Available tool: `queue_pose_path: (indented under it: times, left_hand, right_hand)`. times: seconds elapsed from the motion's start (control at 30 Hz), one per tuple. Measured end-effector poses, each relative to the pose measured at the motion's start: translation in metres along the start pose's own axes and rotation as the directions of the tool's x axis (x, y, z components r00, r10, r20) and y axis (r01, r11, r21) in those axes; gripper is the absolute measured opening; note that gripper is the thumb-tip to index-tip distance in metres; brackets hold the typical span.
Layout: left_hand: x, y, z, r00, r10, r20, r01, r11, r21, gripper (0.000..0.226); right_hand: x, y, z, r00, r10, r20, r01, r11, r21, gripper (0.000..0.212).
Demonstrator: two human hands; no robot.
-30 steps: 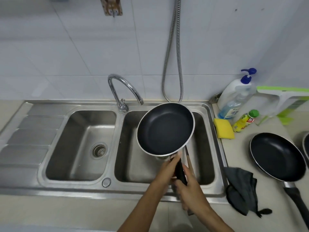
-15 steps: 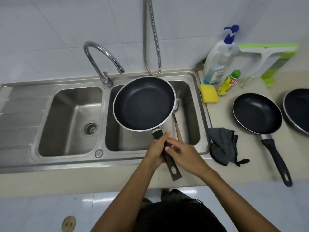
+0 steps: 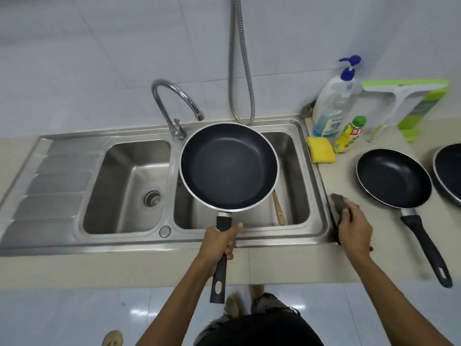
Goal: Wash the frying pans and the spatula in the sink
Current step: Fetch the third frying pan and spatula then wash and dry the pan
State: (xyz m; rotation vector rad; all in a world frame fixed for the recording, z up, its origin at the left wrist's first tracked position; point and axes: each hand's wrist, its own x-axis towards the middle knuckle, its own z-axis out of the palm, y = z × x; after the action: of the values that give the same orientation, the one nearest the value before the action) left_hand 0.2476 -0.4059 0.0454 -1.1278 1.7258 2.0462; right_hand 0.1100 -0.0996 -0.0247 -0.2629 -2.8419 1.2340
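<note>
My left hand grips the black handle of a dark non-stick frying pan, held level over the right basin of the steel double sink. My right hand rests on the counter to the right of the sink, fingers closed on a dark grey cloth. A wooden spatula handle pokes out from under the pan inside the right basin. A second frying pan lies on the counter at the right, handle toward me. A third pan is cut off by the right edge.
The chrome tap arches over the sink divider, and a metal hose hangs down the tiled wall. A yellow sponge, a small yellow bottle, a pump soap bottle and a green-and-white squeegee stand behind the counter pans.
My right hand has let go of the pan handle and moved right onto the dark cloth on the counter. My left hand keeps holding the pan over the right basin.
</note>
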Motion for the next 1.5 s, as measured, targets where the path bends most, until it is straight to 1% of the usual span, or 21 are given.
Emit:
queue_pose_path:
  times: [0.07, 0.13, 0.2, 0.27, 0.33, 0.37, 0.4, 0.5, 0.57, 0.63, 0.73, 0.87, 0.9, 0.93, 1.07, 1.2, 1.3, 1.37, 1.4, 1.43, 1.5]
  left_hand:
    - [-0.006, 0.0, -0.009, 1.0, 0.003, 0.019, -0.003, 1.0, 0.007, 0.04]
    - [-0.012, 0.0, -0.017, 0.999, 0.007, 0.041, -0.007, 1.0, 0.01, 0.04]
    - [-0.02, 0.0, -0.022, 0.998, 0.005, 0.068, -0.006, 1.0, 0.015, 0.04]
    - [-0.027, 0.001, -0.025, 0.995, -0.004, 0.098, -0.001, 0.999, 0.046, 0.038]
    - [-0.035, 0.003, -0.031, 0.991, -0.002, 0.13, -0.008, 0.997, 0.077, 0.033]
    - [-0.038, 0.004, -0.034, 0.99, 0.003, 0.144, -0.016, 0.996, 0.093, 0.029]
    - [-0.041, 0.004, -0.038, 0.988, 0.007, 0.156, -0.025, 0.993, 0.112, 0.028]
    - [-0.05, 0.005, -0.046, 0.977, 0.022, 0.213, -0.049, 0.991, 0.123, 0.029]
    - [-0.053, 0.007, -0.05, 0.976, 0.043, 0.212, -0.065, 0.993, 0.096, 0.031]
    - [-0.051, 0.009, -0.056, 0.978, 0.057, 0.199, -0.075, 0.994, 0.082, 0.032]
    - [-0.046, 0.011, -0.068, 0.977, 0.06, 0.204, -0.08, 0.992, 0.094, 0.031]
    - [-0.042, 0.017, -0.057, 0.973, 0.021, 0.228, -0.056, 0.988, 0.145, 0.027]
    - [-0.042, 0.02, -0.051, 0.97, 0.012, 0.241, -0.053, 0.985, 0.165, 0.028]
    - [-0.042, 0.023, -0.045, 0.967, 0.007, 0.255, -0.055, 0.983, 0.178, 0.028]
    - [-0.034, 0.04, -0.025, 0.959, 0.042, 0.28, -0.083, 0.987, 0.135, 0.031]
    - [-0.017, 0.052, -0.026, 0.966, 0.065, 0.25, -0.089, 0.992, 0.086, 0.031]
    - [-0.004, 0.056, -0.024, 0.976, 0.096, 0.198, -0.121, 0.985, 0.122, 0.027]
    - [0.0, 0.058, -0.017, 0.974, 0.128, 0.186, -0.163, 0.968, 0.191, 0.025]
    - [0.0, 0.058, -0.012, 0.971, 0.138, 0.195, -0.183, 0.954, 0.237, 0.023]
    - [-0.001, 0.059, -0.007, 0.968, 0.143, 0.206, -0.199, 0.939, 0.281, 0.02]
    - [-0.004, 0.06, 0.005, 0.965, 0.145, 0.219, -0.21, 0.927, 0.311, 0.02]
  right_hand:
    - [0.003, -0.056, -0.005, 0.999, 0.044, -0.024, -0.039, 0.981, 0.189, 0.038]
    - [-0.007, -0.12, -0.006, 0.988, -0.154, 0.014, 0.145, 0.953, 0.267, 0.035]
    - [-0.027, -0.176, 0.004, 0.905, -0.4, 0.142, 0.358, 0.899, 0.253, 0.037]
    - [-0.056, -0.211, 0.028, 0.699, -0.557, 0.449, 0.535, 0.823, 0.189, 0.047]
    - [-0.08, -0.229, 0.065, 0.432, -0.545, 0.719, 0.712, 0.695, 0.098, 0.057]
    - [-0.084, -0.235, 0.084, 0.362, -0.522, 0.772, 0.783, 0.619, 0.051, 0.059]
    - [-0.08, -0.245, 0.099, 0.345, -0.531, 0.774, 0.823, 0.567, 0.023, 0.06]
    - [-0.035, -0.278, 0.123, 0.489, -0.594, 0.639, 0.844, 0.506, -0.175, 0.062]
    - [0.008, -0.283, 0.116, 0.594, -0.536, 0.601, 0.796, 0.503, -0.338, 0.061]
    - [0.03, -0.265, 0.095, 0.62, -0.517, 0.59, 0.781, 0.476, -0.404, 0.063]
    - [-0.002, -0.219, 0.055, 0.607, -0.487, 0.628, 0.793, 0.418, -0.443, 0.071]
    - [-0.097, -0.227, 0.059, 0.372, -0.507, 0.778, 0.829, 0.559, -0.032, 0.056]
    - [-0.099, -0.245, 0.074, 0.36, -0.54, 0.761, 0.813, 0.582, 0.028, 0.058]
    - [-0.087, -0.262, 0.094, 0.394, -0.561, 0.728, 0.818, 0.575, 0.001, 0.06]
    - [0.019, -0.293, 0.116, 0.661, -0.52, 0.541, 0.738, 0.584, -0.339, 0.066]
    - [0.083, -0.247, 0.065, 0.719, -0.513, 0.469, 0.695, 0.547, -0.466, 0.067]
    - [0.036, -0.199, 0.031, 0.685, -0.409, 0.603, 0.7, 0.599, -0.389, 0.072]
    - [-0.017, -0.2, 0.033, 0.524, -0.401, 0.752, 0.747, 0.641, -0.178, 0.059]
    - [-0.032, -0.216, 0.04, 0.454, -0.475, 0.753, 0.759, 0.649, -0.048, 0.056]
    - [-0.033, -0.236, 0.051, 0.436, -0.541, 0.719, 0.766, 0.642, 0.018, 0.056]
    - [0.0, -0.27, 0.082, 0.521, -0.592, 0.615, 0.795, 0.599, -0.097, 0.059]
